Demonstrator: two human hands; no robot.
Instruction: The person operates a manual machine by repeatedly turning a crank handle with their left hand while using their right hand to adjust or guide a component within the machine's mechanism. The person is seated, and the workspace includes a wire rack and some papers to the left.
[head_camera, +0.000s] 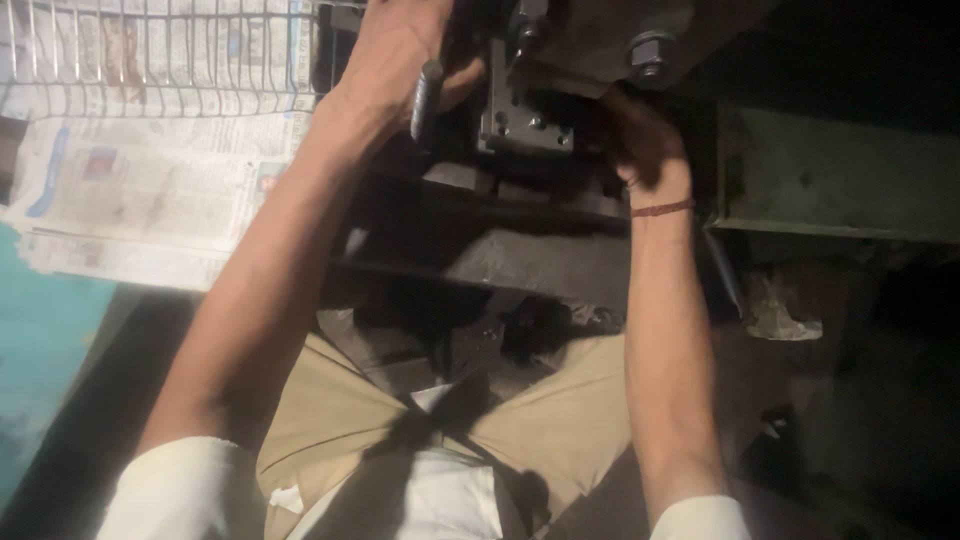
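The left hand (395, 55), at eleven o'clock, grips a grey metal bar (425, 100) beside the dark machine block (525, 125); the right hand (640, 140), at one o'clock, reaches under it; newspaper (140, 190) lies at ten o'clock

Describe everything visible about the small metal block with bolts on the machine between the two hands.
The metal block is a dark grey, steel-looking rectangular piece mounted on the front of a dim, heavy machine. Its face carries several small round bolt or screw heads, and a vertical part rises from its top edge. It looks worn and oily. It sits above a dark horizontal ledge. The left hand grips a grey rod-like handle just beside it; the right hand rests against its other side, with contact hidden in shadow.
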